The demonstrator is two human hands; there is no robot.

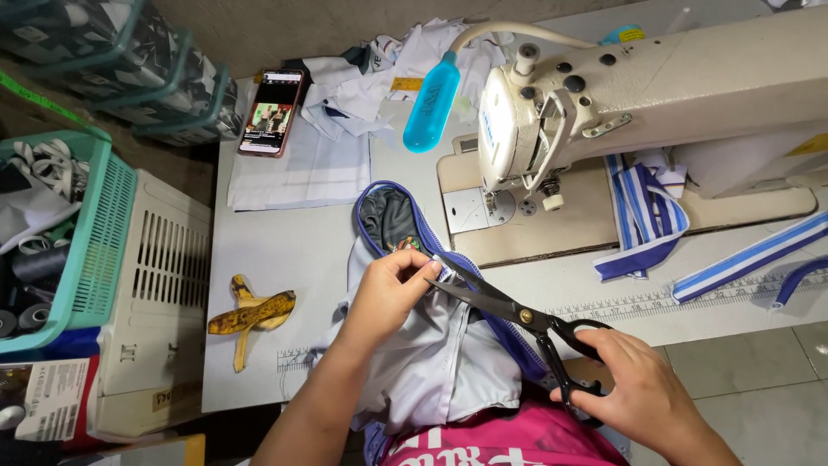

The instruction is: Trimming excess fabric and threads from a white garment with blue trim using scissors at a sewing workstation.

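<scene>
A: Head view: a pale grey sewing table (pixel 285 250), cream sewing machine (pixel 655 86) on the right, a green basket (pixel 95 233) of spools off the left edge.

B: And the garment?

A: A light grey garment (pixel 440 362) with blue-purple piping lies from the machine's bed down to the person's lap. Its collar end, dark-lined, curls near the needle plate.

B: The hands?

A: The left hand (pixel 388 289) pinches the piped edge, fingers closed on a small fold. The right hand (pixel 642 388) is wrapped through the black handles of the scissors (pixel 509 306), blades parted, tips right at the pinched spot.

B: Anything else around?

A: A banana peel (pixel 250 315) left of the garment, a phone (pixel 272 112) with its screen lit at the far edge, a blue spray bottle (pixel 431 103) beside the machine, and striped blue-white trim (pixel 647 220) on the right.
</scene>
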